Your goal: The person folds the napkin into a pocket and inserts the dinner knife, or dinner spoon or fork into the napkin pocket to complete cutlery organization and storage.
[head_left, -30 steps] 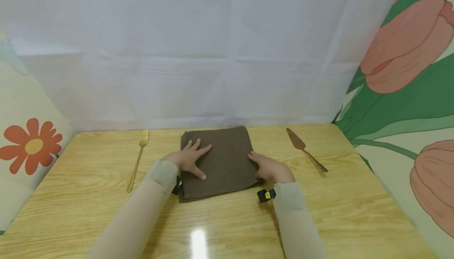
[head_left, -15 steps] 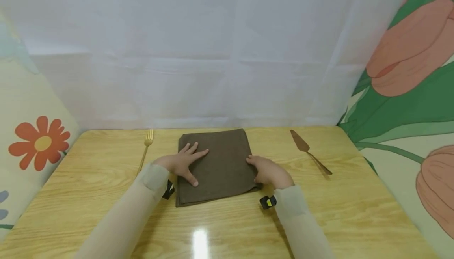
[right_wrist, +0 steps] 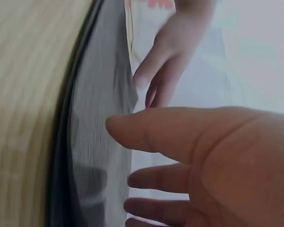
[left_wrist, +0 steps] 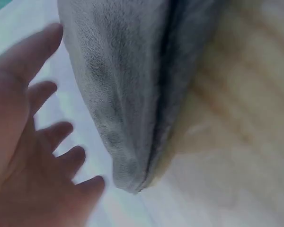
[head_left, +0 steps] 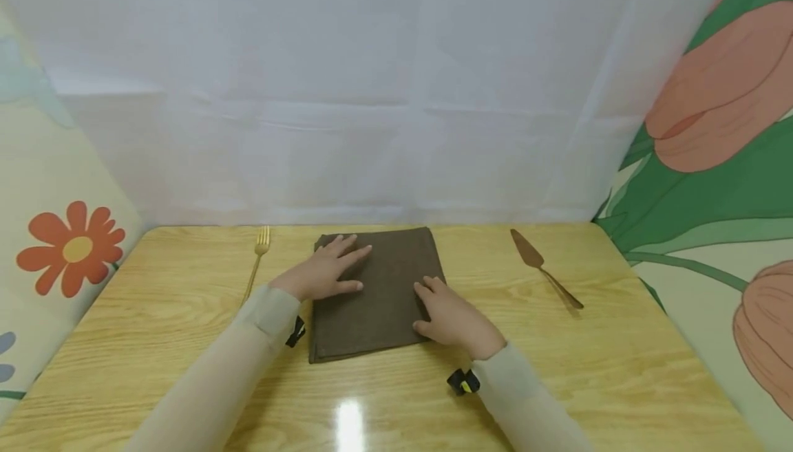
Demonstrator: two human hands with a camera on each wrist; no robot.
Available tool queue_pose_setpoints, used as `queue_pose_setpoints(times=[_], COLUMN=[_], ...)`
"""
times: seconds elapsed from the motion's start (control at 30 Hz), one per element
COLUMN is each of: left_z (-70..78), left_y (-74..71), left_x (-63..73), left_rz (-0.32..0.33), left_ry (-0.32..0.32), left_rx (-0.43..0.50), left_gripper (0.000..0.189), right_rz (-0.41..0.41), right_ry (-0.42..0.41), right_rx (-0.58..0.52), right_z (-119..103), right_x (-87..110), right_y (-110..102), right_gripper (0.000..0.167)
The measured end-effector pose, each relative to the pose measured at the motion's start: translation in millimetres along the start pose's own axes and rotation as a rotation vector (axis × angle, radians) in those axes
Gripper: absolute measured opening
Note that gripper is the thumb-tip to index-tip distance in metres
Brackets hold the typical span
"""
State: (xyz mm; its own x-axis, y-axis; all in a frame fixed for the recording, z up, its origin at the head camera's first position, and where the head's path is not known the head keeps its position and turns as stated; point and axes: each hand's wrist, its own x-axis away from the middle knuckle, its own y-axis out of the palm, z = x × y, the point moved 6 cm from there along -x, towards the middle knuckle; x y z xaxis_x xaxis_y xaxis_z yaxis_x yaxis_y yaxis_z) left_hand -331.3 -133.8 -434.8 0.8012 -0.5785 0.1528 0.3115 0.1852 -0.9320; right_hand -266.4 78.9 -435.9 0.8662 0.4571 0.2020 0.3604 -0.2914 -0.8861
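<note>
A folded dark brown cloth [head_left: 387,300] lies flat near the table's back edge; in the left wrist view the cloth [left_wrist: 118,85] shows stacked layers along its side. Over its left part is my left hand [head_left: 322,274], fingers spread. Above its right edge hovers my right hand [head_left: 457,318], fingers loosely extended and holding nothing. In the right wrist view the right hand [right_wrist: 194,156] stands just off the cloth [right_wrist: 102,123], its shadow falling on the fabric. Whether the left fingertips touch the cloth I cannot tell.
A gold fork [head_left: 257,259] lies to the left, partly behind the left sleeve. A copper-coloured cake server [head_left: 537,258] lies to the right. The wooden table [head_left: 396,404] ends at a white sheet [head_left: 396,94] hung behind it.
The right hand has let go of the cloth's right edge and moved inward over it. The left hand has shifted slightly, its thumb drawn up toward the fingers. The cloth stays put.
</note>
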Motion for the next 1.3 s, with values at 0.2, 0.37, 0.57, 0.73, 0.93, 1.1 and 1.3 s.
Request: queue_pose_setpoints(times=[0.2,0.37,0.57,0.73,0.93,1.1,1.3], left_z=[4.5,4.4,6.7,5.9,11.5,20.9,41.0], left_y=[6.4,10.0,9.1,10.9,15.0,16.0,20.9], left_x=[-1.3,-5.4,-5.3,-4.3,0.4,8.1,14.5], left_rz=[-0.137,-0.162,-0.203,-0.209,-0.221,-0.243,-0.228], left_ry=[-0.053,-0.045,-0.084,-0.111,-0.153,-0.247,-0.305], left_rx=[-0.034,-0.012,-0.003,-0.028,-0.045,-0.022,-0.087], left_gripper=[0.083,0.08,0.081,0.082,0.084,0.089,0.091], right_rz=[-0.01,0.008,-0.028,-0.058,-0.076,-0.108,-0.14], right_ry=[0.074,0.2,0.278,0.257,0.22,0.158,0.074], right_rx=[0.036,0.065,0.08,0.083,0.107,0.118,0.075], right_z=[-22.0,-28.2,-30.3,-27.7,-14.1,2.0,20.7], right_x=[-1.0,-6.1,-10.5,-12.8,-21.2,-29.6,-35.5], right_y=[11.7,20.2,23.8,23.2,22.1,15.4,5.6], right_gripper=[0.079,0.078,0.077,0.08,0.091,0.098,0.102])
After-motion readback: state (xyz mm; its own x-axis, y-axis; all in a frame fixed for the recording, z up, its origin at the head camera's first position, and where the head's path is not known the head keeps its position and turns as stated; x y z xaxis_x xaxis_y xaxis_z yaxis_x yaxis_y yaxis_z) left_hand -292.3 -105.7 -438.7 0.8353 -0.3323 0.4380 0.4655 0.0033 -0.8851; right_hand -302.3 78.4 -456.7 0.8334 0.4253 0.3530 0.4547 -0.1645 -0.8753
